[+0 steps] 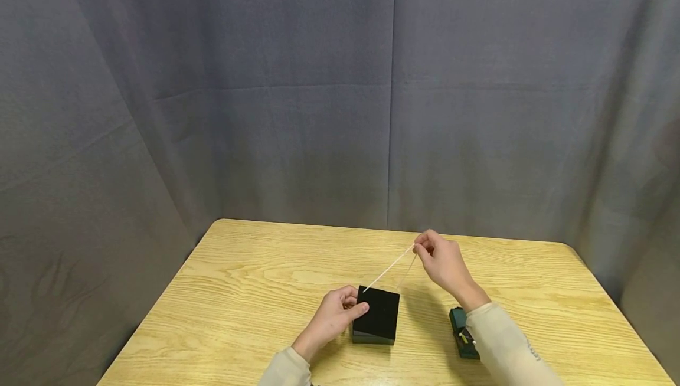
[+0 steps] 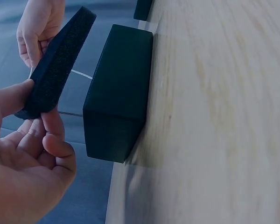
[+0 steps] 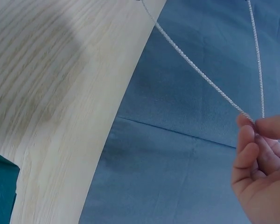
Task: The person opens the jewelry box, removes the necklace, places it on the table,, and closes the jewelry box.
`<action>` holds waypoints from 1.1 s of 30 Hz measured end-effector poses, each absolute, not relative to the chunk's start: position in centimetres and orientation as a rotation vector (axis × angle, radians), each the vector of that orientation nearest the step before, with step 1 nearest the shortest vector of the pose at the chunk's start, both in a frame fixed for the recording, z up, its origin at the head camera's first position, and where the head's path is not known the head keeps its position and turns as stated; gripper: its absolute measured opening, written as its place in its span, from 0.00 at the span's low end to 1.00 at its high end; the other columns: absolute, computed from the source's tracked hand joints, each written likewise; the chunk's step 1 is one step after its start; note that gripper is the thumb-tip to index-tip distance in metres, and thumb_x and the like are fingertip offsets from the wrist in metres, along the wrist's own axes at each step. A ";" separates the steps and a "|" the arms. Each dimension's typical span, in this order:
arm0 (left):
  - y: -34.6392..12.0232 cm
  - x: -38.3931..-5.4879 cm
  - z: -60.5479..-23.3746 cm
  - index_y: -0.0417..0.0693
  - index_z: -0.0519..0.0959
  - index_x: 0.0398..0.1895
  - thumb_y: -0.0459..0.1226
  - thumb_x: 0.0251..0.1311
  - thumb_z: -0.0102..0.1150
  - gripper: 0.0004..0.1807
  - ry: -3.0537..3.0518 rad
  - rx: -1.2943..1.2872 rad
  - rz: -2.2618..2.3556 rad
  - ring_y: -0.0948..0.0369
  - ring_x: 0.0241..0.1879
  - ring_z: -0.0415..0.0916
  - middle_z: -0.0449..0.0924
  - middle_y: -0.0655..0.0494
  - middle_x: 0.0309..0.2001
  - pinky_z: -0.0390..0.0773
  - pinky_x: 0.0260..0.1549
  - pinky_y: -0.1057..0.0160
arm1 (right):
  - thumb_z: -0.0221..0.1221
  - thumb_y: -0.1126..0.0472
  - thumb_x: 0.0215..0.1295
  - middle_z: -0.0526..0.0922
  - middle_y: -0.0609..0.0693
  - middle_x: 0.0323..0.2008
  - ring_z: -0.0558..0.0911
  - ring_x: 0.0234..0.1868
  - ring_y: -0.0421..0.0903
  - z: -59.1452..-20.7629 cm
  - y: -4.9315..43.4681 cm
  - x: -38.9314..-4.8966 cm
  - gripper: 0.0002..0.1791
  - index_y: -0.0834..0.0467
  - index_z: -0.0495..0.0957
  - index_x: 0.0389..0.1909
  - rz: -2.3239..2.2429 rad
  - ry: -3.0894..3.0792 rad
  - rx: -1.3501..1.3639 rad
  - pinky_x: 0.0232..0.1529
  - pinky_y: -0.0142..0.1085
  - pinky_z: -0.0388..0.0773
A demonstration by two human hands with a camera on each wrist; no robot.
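Note:
My left hand point(image 1: 330, 316) pinches a square black foam pad point(image 2: 60, 65) between thumb and fingers. The pad is tilted above a dark green box point(image 2: 115, 88) standing on the table. From the pad's far edge, two strands of a thin, silvery rope-like necklace chain point(image 3: 196, 70) stretch up to my right hand point(image 1: 445, 263). That hand pinches the chain between thumb and fingertips, up and to the right of the pad. In the right wrist view the strands meet at my fingertips point(image 3: 249, 122). The head view hides most of the box under the pad.
A dark green open tray-like piece point(image 1: 463, 339), perhaps a lid, lies on the table below my right forearm. Small yellow and white bits show in it, partly covered by the sleeve. The wood-grain table point(image 1: 255, 291) meets grey curtains point(image 1: 297, 150) behind and at the sides.

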State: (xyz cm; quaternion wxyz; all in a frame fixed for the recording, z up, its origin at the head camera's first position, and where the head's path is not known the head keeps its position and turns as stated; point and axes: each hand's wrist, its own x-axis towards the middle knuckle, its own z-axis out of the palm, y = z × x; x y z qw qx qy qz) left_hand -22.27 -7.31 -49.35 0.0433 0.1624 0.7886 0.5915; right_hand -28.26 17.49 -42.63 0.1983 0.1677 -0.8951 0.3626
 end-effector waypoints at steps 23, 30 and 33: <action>-7.6 -22.0 -49.7 0.39 0.69 0.30 0.33 0.60 0.60 0.10 2.415 0.501 1.845 0.66 0.17 0.54 0.58 0.62 0.16 0.58 0.20 0.70 | 0.55 0.65 0.68 0.83 0.51 0.30 0.74 0.22 0.42 -42.4 19.8 -28.9 0.03 0.60 0.76 0.37 1.042 -2.508 0.351 0.19 0.33 0.68; -7.6 -22.0 -49.6 0.40 0.68 0.30 0.33 0.60 0.60 0.10 2.408 0.469 1.840 0.65 0.17 0.55 0.58 0.61 0.16 0.58 0.20 0.69 | 0.54 0.64 0.68 0.84 0.54 0.31 0.74 0.21 0.42 -42.5 20.6 -28.8 0.04 0.61 0.75 0.37 1.021 -2.488 0.283 0.18 0.33 0.68; -7.5 -22.0 -49.6 0.40 0.67 0.28 0.33 0.60 0.61 0.11 2.399 0.462 1.849 0.65 0.17 0.56 0.57 0.60 0.16 0.58 0.19 0.69 | 0.54 0.64 0.68 0.84 0.54 0.30 0.73 0.20 0.42 -42.6 21.1 -28.8 0.04 0.61 0.75 0.37 1.015 -2.473 0.267 0.17 0.33 0.67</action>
